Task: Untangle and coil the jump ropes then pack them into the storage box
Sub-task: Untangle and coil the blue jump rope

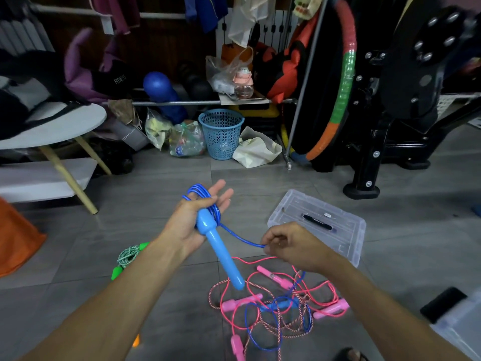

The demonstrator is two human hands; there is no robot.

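Blue rope (243, 237): several loops are wound round the left hand; a free strand runs from the coil toward four o'clock into the right hand, then seems to drop to the pile below.
Left hand (194, 218): palm up, fingers nearly straight, thumb pinning the blue handle (221, 252), whose long axis points from eleven down to five o'clock.
Right hand (289, 243): fingers curled, pinching the strand; it is the nearer hand to the tangle.
Tangle (279, 308): pink, blue and twisted ropes with pink handles, at six o'clock below the hands.
Coiled green-handled rope (127, 257): on the floor at eight o'clock.
Storage box (320, 225): clear plastic, at three o'clock, just beyond the right hand.
Surface: grey floor tiles (130, 230).
Room: cluttered, with a blue wastebasket (221, 132), a hula hoop (343, 87) and a black exercise machine (406, 100).
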